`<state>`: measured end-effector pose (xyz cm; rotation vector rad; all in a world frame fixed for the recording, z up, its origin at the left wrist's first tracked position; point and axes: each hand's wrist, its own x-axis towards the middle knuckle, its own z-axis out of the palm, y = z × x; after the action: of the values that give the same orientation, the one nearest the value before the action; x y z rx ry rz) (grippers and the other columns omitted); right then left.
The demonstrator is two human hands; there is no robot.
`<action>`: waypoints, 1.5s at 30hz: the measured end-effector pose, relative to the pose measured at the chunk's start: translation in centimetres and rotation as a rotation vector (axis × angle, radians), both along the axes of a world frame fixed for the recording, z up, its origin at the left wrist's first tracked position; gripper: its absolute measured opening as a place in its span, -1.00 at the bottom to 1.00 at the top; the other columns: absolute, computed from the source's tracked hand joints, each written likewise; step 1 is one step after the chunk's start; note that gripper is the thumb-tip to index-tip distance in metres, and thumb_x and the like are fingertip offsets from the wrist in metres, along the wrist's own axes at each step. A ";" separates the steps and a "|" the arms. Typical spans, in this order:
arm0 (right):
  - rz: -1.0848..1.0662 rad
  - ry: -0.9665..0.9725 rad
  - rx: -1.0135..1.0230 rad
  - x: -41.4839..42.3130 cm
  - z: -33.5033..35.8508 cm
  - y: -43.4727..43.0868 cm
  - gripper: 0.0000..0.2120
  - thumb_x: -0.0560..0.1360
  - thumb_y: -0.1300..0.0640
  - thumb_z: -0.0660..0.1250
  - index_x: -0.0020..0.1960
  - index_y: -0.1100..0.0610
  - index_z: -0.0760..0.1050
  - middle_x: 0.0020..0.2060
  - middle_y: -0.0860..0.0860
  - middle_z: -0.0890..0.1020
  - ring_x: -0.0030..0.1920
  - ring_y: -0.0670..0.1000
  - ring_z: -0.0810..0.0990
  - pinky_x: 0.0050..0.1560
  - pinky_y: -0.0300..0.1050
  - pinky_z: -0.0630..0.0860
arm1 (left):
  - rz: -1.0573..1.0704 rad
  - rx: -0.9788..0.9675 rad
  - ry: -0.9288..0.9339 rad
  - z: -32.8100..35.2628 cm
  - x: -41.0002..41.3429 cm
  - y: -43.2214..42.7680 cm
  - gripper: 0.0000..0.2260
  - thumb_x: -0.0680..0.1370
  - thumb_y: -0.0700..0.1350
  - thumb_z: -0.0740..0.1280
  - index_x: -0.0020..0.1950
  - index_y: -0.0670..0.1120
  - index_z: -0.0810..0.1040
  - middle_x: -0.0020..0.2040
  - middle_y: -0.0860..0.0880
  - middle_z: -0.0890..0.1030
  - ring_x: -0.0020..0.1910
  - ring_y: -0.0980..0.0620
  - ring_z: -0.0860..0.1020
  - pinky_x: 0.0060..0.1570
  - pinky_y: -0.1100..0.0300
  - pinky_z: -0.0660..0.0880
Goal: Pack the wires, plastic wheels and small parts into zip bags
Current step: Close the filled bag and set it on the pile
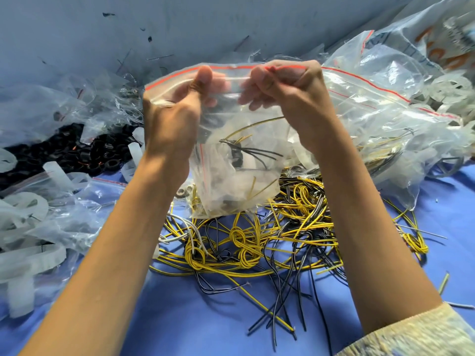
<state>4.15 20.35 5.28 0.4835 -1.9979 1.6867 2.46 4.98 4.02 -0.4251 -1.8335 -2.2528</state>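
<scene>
We hold the zip bag (231,191) above the heap of yellow and black wires (257,242). Our left hand (174,111) and right hand (288,98) each pinch its red-lined mouth. With wires and small parts inside, we judge this is the sealing step. Next, the strip needs pressing shut along its whole length.

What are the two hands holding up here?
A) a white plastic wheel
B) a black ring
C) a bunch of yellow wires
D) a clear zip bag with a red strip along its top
D: the left hand and the right hand both pinch the top edge of the clear zip bag, which hangs above the pile with a few wires inside it.
</scene>
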 end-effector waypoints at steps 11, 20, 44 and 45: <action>-0.078 -0.042 0.114 -1.1 -0.5 0.1 -0.78 0.57 0.24 0.27 -0.16 0.34 0.58 -0.40 0.13 0.63 -0.47 -0.12 0.58 -0.40 -0.34 0.45 | 0.021 -0.072 0.086 0.0 -1.7 -2.1 -0.83 0.55 -0.12 0.35 -0.22 -0.08 0.63 -0.39 0.14 0.64 -0.45 0.24 0.54 -0.48 0.37 0.46; 0.060 -0.318 0.421 -0.8 -1.1 1.5 -0.84 0.49 -0.08 0.33 -0.11 0.00 0.53 -0.28 -0.07 0.60 -0.21 -0.16 0.55 -0.19 -0.27 0.45 | -0.199 -0.259 -0.065 -0.6 -3.5 -3.2 -0.44 0.64 0.20 -0.02 -0.19 0.04 0.72 -0.09 -0.11 0.70 -0.03 -0.03 0.67 0.18 0.00 0.51; 0.093 -0.198 -0.280 -1.3 -0.7 -0.7 -0.80 0.64 0.23 0.12 -0.16 0.09 0.29 -0.46 -0.15 0.59 -0.42 -0.22 0.55 -0.34 -0.30 0.53 | 0.306 -0.715 0.366 -0.9 -3.7 -4.1 -0.81 0.42 -0.15 0.38 0.01 -0.11 0.53 -0.07 -0.06 0.57 -0.16 0.05 0.53 -0.01 0.19 0.49; 0.118 -0.204 -0.393 -1.3 -0.6 -1.0 -0.82 0.64 0.24 0.11 -0.13 0.10 0.29 -0.41 -0.13 0.62 -0.35 -0.18 0.60 -0.24 -0.23 0.60 | 0.421 -0.704 0.408 -0.8 -3.6 -4.1 -0.77 0.44 -0.14 0.37 0.07 -0.13 0.51 0.00 -0.08 0.53 -0.08 0.00 0.53 0.06 0.12 0.48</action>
<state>2.82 19.36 4.70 0.3028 -1.7295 2.2131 -1.17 0.93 3.21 -0.4945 -2.1693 -1.1142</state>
